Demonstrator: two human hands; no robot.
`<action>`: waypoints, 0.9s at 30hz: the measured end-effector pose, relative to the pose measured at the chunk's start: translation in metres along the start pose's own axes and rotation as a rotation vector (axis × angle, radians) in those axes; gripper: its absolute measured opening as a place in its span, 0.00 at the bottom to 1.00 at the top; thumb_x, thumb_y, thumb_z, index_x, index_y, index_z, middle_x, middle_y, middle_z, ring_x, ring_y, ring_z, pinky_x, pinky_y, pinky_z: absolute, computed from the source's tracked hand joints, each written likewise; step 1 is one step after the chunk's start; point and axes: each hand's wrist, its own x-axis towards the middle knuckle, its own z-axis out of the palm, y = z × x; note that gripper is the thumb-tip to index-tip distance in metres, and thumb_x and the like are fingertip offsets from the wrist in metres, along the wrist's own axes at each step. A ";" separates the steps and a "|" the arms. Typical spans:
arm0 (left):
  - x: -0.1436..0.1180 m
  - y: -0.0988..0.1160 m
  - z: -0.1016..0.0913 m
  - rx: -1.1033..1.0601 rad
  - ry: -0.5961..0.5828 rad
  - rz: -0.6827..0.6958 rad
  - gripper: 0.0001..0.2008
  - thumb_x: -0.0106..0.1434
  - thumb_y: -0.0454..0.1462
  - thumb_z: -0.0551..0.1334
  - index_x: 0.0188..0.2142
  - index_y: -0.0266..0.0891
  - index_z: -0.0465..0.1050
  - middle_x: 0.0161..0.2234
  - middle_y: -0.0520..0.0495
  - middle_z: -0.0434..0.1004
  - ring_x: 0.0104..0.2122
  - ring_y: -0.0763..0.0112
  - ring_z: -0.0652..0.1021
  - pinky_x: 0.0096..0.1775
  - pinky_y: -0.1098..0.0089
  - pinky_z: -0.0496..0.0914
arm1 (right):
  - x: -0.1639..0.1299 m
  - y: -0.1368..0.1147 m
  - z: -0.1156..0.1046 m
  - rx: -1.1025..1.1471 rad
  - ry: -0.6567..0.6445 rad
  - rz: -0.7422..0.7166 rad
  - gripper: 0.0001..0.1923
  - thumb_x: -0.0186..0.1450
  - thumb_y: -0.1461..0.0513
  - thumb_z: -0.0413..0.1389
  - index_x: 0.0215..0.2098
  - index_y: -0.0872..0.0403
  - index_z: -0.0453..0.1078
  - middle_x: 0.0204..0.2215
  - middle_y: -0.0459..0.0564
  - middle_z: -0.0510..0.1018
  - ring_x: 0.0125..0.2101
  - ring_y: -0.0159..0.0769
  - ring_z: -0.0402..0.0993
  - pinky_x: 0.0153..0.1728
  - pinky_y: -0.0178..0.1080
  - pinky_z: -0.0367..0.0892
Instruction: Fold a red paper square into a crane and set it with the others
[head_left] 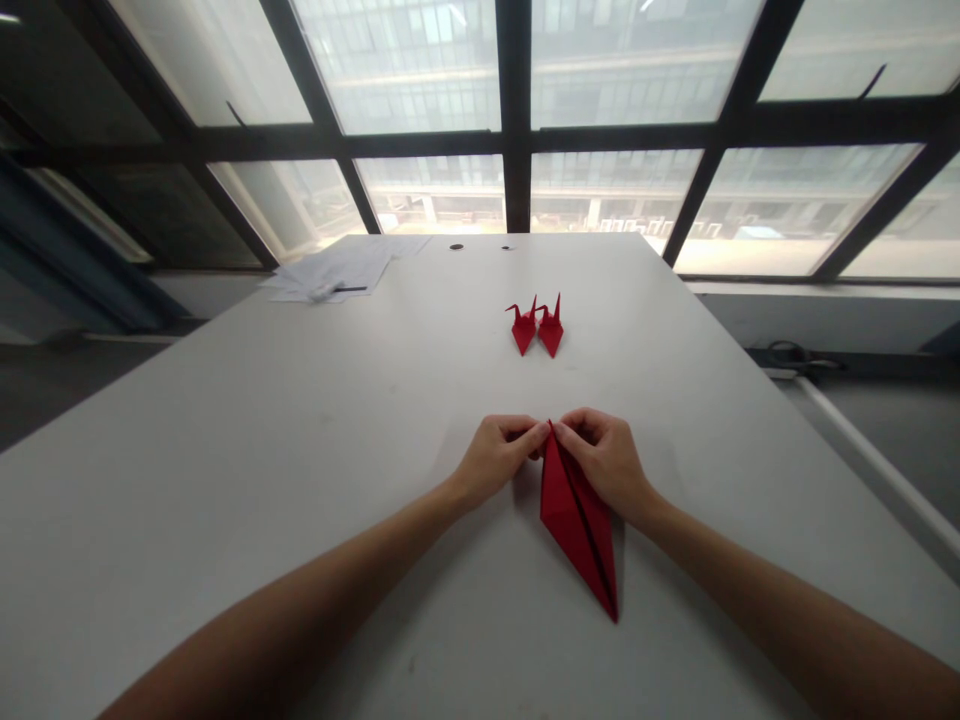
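Upper left, papers (367, 262), a pale lump (324, 292) on them unclear; left hand (499, 455) pinches; two red cranes (523, 334) stand beyond, at centre; folded red paper (568, 512) slants lower centre, tip pinched by right hand (611, 460) too, its fingers partly hidden.

Wide windows (622, 70) with dark frames (514, 100) fill the far side, letting in pale daylight. A blue curtain (60, 248) hangs at the left. A long white table (360, 390) runs toward the windows.
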 end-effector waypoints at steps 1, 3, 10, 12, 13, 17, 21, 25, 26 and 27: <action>0.000 0.001 0.000 0.007 0.005 -0.002 0.20 0.64 0.46 0.61 0.23 0.34 0.72 0.22 0.52 0.68 0.25 0.76 0.66 0.28 0.74 0.60 | 0.000 -0.001 0.000 0.007 -0.006 0.001 0.13 0.64 0.54 0.59 0.29 0.56 0.74 0.25 0.48 0.78 0.25 0.33 0.70 0.27 0.34 0.65; -0.001 0.002 0.000 0.015 0.016 -0.007 0.19 0.64 0.45 0.62 0.23 0.34 0.71 0.22 0.53 0.66 0.24 0.76 0.65 0.27 0.75 0.59 | -0.001 -0.002 0.000 0.013 -0.012 -0.003 0.13 0.64 0.54 0.59 0.29 0.56 0.74 0.26 0.48 0.78 0.26 0.33 0.70 0.27 0.34 0.65; -0.001 0.002 0.000 0.015 0.026 0.015 0.17 0.63 0.44 0.62 0.24 0.34 0.73 0.22 0.51 0.68 0.25 0.75 0.65 0.28 0.74 0.59 | -0.002 -0.004 0.000 0.010 -0.011 -0.037 0.10 0.63 0.57 0.59 0.29 0.56 0.74 0.26 0.47 0.78 0.27 0.33 0.70 0.28 0.34 0.65; -0.001 0.002 0.000 0.010 0.027 0.026 0.16 0.62 0.44 0.63 0.24 0.34 0.74 0.23 0.51 0.69 0.25 0.75 0.66 0.28 0.73 0.59 | -0.001 -0.005 0.000 0.014 -0.016 -0.043 0.10 0.64 0.57 0.59 0.30 0.56 0.75 0.26 0.48 0.78 0.27 0.34 0.71 0.29 0.35 0.66; -0.001 0.003 0.000 0.009 0.028 0.028 0.16 0.62 0.44 0.63 0.24 0.34 0.74 0.22 0.51 0.69 0.25 0.75 0.66 0.28 0.73 0.59 | -0.001 -0.005 0.000 0.019 -0.021 -0.045 0.10 0.64 0.57 0.59 0.30 0.56 0.75 0.27 0.48 0.79 0.28 0.34 0.71 0.29 0.35 0.66; -0.002 0.002 0.001 0.016 0.058 0.023 0.15 0.61 0.43 0.64 0.24 0.34 0.75 0.22 0.50 0.70 0.25 0.74 0.67 0.28 0.73 0.60 | -0.003 -0.007 -0.001 0.036 -0.048 -0.065 0.11 0.65 0.57 0.57 0.31 0.55 0.76 0.28 0.49 0.80 0.30 0.35 0.72 0.32 0.36 0.67; -0.002 0.000 0.003 0.024 0.159 0.038 0.13 0.61 0.42 0.64 0.26 0.34 0.77 0.24 0.48 0.74 0.26 0.72 0.70 0.29 0.73 0.62 | -0.006 -0.006 0.002 0.093 -0.101 -0.026 0.11 0.63 0.56 0.60 0.39 0.54 0.74 0.28 0.47 0.78 0.28 0.33 0.72 0.29 0.35 0.66; -0.002 0.000 0.004 0.009 0.201 0.038 0.13 0.61 0.40 0.64 0.24 0.34 0.77 0.23 0.49 0.74 0.26 0.73 0.70 0.29 0.73 0.62 | -0.006 -0.005 0.003 0.118 -0.166 0.001 0.13 0.61 0.58 0.62 0.43 0.52 0.69 0.25 0.43 0.76 0.24 0.30 0.68 0.24 0.33 0.61; -0.002 0.001 0.004 0.001 0.200 0.035 0.13 0.61 0.40 0.64 0.24 0.34 0.77 0.23 0.49 0.73 0.26 0.73 0.70 0.29 0.73 0.62 | -0.006 -0.004 0.003 0.127 -0.174 0.001 0.13 0.61 0.59 0.62 0.43 0.52 0.69 0.24 0.43 0.76 0.24 0.30 0.68 0.25 0.33 0.61; -0.002 0.002 0.003 -0.008 0.190 0.029 0.12 0.61 0.40 0.64 0.25 0.34 0.77 0.23 0.49 0.74 0.26 0.73 0.70 0.29 0.73 0.63 | -0.006 -0.004 0.002 0.139 -0.182 0.003 0.13 0.61 0.59 0.62 0.44 0.52 0.68 0.24 0.43 0.76 0.25 0.30 0.68 0.25 0.33 0.61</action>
